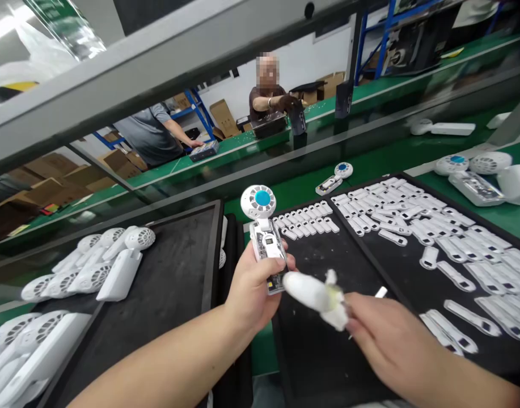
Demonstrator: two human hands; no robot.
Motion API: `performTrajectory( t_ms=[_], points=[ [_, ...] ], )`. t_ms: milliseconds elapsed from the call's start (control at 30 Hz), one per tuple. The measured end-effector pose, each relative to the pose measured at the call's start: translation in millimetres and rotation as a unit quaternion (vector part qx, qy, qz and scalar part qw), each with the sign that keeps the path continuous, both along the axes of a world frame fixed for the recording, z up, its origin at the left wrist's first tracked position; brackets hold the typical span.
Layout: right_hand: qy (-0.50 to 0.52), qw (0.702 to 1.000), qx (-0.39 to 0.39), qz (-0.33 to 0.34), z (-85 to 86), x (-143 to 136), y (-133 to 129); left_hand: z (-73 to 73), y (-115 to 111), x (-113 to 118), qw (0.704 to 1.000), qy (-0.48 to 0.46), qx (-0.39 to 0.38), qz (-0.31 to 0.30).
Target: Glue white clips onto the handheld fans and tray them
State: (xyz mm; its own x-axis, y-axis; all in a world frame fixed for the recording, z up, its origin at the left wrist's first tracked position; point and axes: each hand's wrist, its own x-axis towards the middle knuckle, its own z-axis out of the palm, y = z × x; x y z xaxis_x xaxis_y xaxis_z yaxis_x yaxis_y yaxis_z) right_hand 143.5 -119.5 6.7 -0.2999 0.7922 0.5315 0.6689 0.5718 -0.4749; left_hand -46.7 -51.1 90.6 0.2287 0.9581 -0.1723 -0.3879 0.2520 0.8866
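Note:
My left hand [253, 283] is wrapped round the handle of a white handheld fan [266, 235], its thumb pressed on the front. The fan stands nearly upright, with a blue disc in its round head and a see-through handle front showing circuitry. A white piece with a small dark window lies on that front. In my right hand [387, 331] is a white mallet-like tool [308, 291] with a rounded head and a ragged white wrapping. Its head is by the fan's lower end; I cannot tell whether they touch. The tool is slightly blurred.
At left, a black tray [166, 323] bears several white fans [119, 275]. Right of my hands, black trays [328, 340] hold rows of small white panels [455, 277]. More fans [476, 187] lie on the green bench. A grey beam [157, 62] crosses above; two people work beyond.

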Motion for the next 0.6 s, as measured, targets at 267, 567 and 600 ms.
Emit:
performTrajectory(
  t_ms=[267,567,600],
  points=[
    [-0.258,0.955,-0.089,-0.113,-50.5,43.6,33.5,3.4,1.7,1.3,0.994,0.02,0.024,-0.101],
    [-0.21,0.946,-0.242,-0.047,-27.6,10.2,61.8,-5.8,40.6,-2.6,0.988,0.132,-0.07,0.041],
    [-0.213,0.946,-0.238,-0.056,-24.4,12.6,73.2,-4.4,54.0,-5.8,0.983,0.164,-0.064,0.061]
  ],
)
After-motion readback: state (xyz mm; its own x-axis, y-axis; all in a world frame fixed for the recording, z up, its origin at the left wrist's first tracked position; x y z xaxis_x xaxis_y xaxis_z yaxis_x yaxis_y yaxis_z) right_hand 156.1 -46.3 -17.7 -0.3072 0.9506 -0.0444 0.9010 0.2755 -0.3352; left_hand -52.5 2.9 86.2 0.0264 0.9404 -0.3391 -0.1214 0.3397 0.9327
